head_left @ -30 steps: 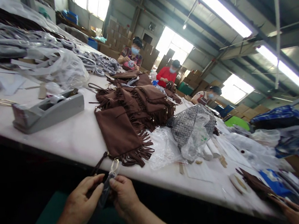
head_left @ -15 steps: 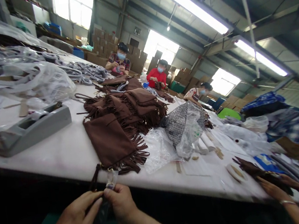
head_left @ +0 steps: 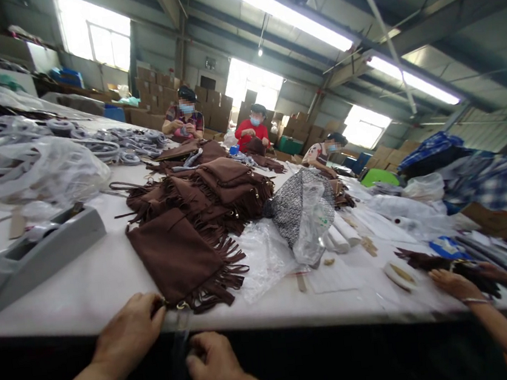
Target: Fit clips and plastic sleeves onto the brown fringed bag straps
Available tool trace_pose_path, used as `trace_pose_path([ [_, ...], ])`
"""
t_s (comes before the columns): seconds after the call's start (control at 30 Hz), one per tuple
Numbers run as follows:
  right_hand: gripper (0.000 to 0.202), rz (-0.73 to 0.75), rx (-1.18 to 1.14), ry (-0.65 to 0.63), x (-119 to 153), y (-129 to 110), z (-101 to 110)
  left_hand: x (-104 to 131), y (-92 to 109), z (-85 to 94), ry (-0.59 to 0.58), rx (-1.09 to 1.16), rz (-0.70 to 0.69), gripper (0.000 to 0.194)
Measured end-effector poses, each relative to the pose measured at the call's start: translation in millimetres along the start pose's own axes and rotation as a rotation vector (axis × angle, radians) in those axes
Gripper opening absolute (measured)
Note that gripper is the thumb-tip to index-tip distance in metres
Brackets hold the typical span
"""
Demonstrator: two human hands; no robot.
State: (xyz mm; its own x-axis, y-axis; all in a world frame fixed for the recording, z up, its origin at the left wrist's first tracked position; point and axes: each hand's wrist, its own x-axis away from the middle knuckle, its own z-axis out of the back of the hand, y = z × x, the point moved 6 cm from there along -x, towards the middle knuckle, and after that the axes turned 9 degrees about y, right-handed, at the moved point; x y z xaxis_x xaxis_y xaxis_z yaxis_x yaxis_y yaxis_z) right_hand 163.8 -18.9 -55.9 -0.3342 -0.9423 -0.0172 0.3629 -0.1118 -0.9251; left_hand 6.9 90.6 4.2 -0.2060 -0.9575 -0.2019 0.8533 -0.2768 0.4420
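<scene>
The hands have parted: the left hand [head_left: 129, 326] now pinches the brown bag [head_left: 181, 256] at its near corner; the right hand [head_left: 216, 362] curls below, grip unclear.

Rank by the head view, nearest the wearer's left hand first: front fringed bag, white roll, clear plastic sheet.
From the left hand:
1. Front fringed bag: corner at that hand.
2. Clear plastic sheet: right of the bag.
3. White roll: farther right.

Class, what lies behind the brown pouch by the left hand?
Behind the pouch lies a heap of brown fringed bags. The pouch covers the table beneath it; anything it hides of the heap cannot be seen.
</scene>
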Motion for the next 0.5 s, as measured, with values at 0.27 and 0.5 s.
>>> trace_pose_path([
  [0.27, 0.024, 0.281, 0.132, 0.053, -22, -53, 27, 3, -3, -9.3, -0.175, 0.367, 0.17, 0.02],
  [0.5, 0.035, 0.5, 0.575, -0.023, -29, -63, 6, 44, -11, -38.7, -0.418, 0.72, 0.374, 0.044],
])
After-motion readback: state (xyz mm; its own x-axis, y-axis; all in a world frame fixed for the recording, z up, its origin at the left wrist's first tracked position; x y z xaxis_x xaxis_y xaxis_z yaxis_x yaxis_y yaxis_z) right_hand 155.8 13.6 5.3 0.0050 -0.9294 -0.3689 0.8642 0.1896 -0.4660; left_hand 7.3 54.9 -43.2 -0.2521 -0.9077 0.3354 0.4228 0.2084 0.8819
